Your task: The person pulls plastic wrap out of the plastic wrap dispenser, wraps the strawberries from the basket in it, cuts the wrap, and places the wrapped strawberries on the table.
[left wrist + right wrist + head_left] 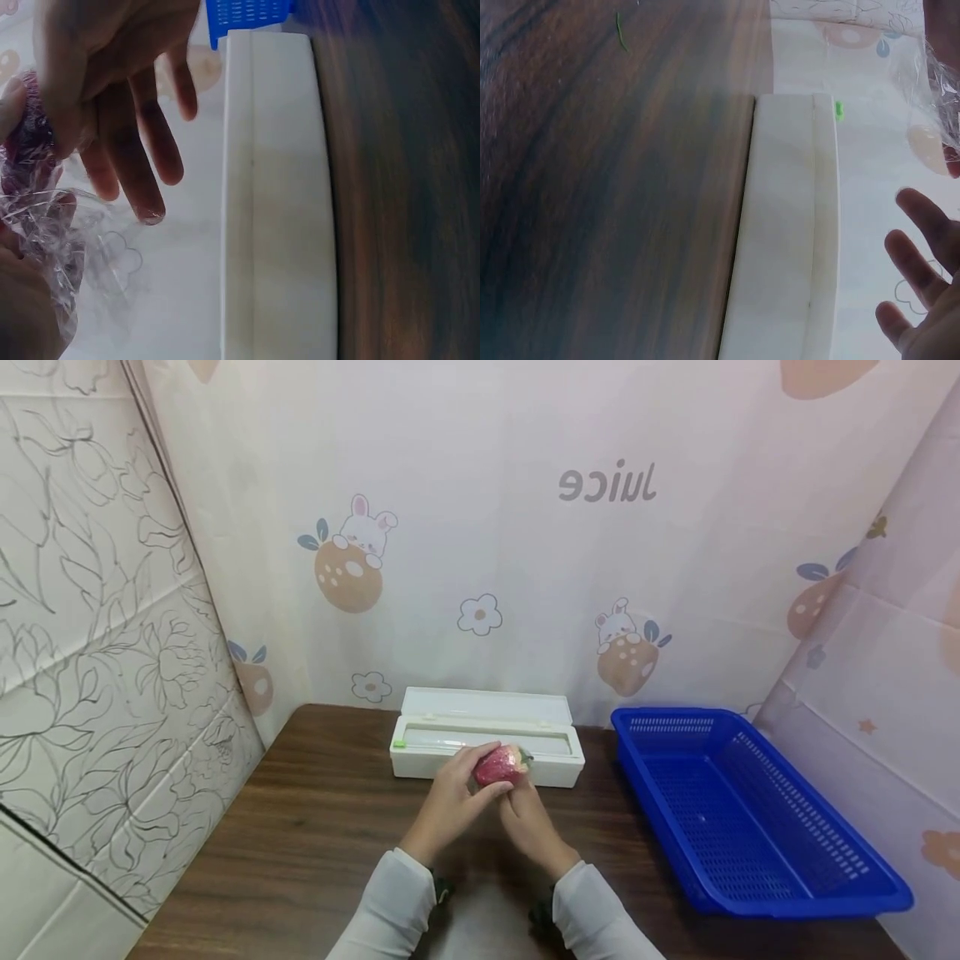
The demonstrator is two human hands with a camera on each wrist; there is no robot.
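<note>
A red fruit-like item [497,766] with a pale patch and a green tip is held above the table. Crinkled clear plastic film [56,240] wraps it and trails loosely below. My left hand [450,795] grips the item, fingers over the far side and thumb on the near side. My right hand [531,823] is close against its right side. In the left wrist view the right thumb touches the wrapped item while the other fingers [133,165] stretch out loosely. Just behind both hands stands a white film dispenser box [427,766], its lid raised.
To the right is a blue plastic basket [806,906] with perforated sides. A green tab [399,744] sits at the box's left end. The wood-grain table [300,835] backs onto a printed curtain [480,527]. A thin green strip [621,31] lies on the table.
</note>
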